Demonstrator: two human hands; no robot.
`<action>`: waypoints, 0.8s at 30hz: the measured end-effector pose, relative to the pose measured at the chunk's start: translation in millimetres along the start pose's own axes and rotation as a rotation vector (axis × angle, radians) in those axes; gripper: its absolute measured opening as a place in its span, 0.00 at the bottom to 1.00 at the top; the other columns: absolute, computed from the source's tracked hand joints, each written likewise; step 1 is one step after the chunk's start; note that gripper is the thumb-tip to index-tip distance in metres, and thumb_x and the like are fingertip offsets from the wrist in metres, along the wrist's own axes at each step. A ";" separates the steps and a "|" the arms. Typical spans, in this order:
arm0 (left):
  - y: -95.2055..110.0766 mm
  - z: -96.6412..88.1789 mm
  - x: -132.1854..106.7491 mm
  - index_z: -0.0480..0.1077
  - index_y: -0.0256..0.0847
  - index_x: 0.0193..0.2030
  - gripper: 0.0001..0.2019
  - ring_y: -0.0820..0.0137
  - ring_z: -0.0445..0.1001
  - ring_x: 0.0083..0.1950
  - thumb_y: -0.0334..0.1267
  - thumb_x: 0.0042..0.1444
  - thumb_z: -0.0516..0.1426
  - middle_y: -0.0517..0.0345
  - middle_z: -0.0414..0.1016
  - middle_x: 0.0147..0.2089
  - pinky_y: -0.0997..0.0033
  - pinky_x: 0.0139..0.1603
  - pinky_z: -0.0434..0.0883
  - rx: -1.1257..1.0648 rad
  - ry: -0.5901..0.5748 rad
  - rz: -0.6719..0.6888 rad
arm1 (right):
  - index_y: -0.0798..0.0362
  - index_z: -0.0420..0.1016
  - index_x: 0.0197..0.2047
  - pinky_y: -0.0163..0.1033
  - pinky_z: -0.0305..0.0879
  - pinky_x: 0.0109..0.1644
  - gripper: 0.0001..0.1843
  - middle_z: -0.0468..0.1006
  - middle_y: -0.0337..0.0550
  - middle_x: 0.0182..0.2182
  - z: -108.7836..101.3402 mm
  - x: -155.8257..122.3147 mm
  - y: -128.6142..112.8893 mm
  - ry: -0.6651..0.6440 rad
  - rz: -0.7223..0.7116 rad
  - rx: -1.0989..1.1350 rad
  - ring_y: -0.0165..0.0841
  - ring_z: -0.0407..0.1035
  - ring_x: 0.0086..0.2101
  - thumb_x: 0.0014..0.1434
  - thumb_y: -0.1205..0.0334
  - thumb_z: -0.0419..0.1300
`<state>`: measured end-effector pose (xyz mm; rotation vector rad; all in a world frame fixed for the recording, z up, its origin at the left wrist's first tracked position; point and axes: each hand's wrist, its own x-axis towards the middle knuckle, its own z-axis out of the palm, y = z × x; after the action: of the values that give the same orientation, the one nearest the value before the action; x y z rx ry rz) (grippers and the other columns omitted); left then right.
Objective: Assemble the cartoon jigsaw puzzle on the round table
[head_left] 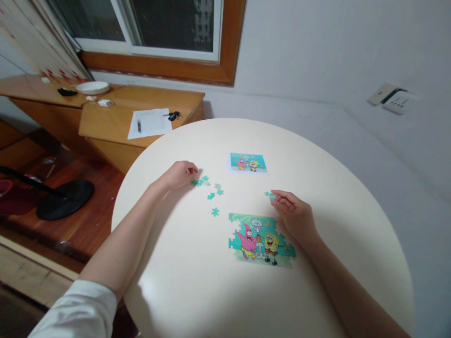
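My right hand [294,213] pinches a small turquoise jigsaw piece [269,195] between thumb and fingertips, just above the partly assembled jigsaw puzzle [259,241]. That puzzle shows a pink starfish, a pale long-nosed figure and a yellow square figure; its left and upper right edges are jagged. On the left, my left hand [181,173] is beside several loose jigsaw pieces [211,196], its fingers loosely bent with a gap at the thumb and no piece visible in them. A single loose piece lies nearer the puzzle. Beyond them lies a picture card [247,163] with the same scene.
Everything lies on a round white table [183,281]. Behind it at left, a wooden cabinet [141,98] holds a paper sheet [150,124], keys [173,115] and a white dish [92,88]. A black stand base [65,200] sits on the floor.
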<state>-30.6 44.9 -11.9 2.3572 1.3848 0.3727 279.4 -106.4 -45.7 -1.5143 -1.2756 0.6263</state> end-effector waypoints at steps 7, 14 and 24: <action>2.5 -5.3 -3.7 0.76 0.36 0.39 0.13 0.72 0.71 0.32 0.36 0.49 0.54 0.54 0.77 0.35 0.74 0.35 0.65 -0.046 -0.140 0.048 | 0.53 0.76 0.38 0.38 0.70 0.34 0.14 0.75 0.41 0.27 1.9 -1.3 0.8 -0.012 -0.011 -0.008 0.32 0.71 0.28 0.49 0.55 0.62; 5.3 -9.6 -3.5 0.75 0.35 0.38 0.13 0.72 0.70 0.32 0.32 0.49 0.51 0.53 0.77 0.34 0.75 0.34 0.64 0.010 -0.199 -0.004 | 0.53 0.76 0.37 0.37 0.68 0.32 0.14 0.75 0.41 0.27 2.6 -1.5 3.4 -0.015 -0.015 -0.025 0.31 0.70 0.27 0.49 0.54 0.62; 4.5 -16.2 -7.2 0.74 0.36 0.39 0.15 0.70 0.70 0.33 0.34 0.43 0.54 0.55 0.76 0.34 0.74 0.33 0.63 -0.020 -0.318 0.033 | 0.52 0.76 0.36 0.39 0.71 0.34 0.13 0.77 0.42 0.28 1.8 -1.8 2.1 -0.011 -0.030 -0.052 0.32 0.72 0.29 0.50 0.53 0.62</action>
<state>-37.2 39.6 4.3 2.3023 1.1882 0.0163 278.1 -107.3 -48.6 -1.5333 -1.3291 0.5871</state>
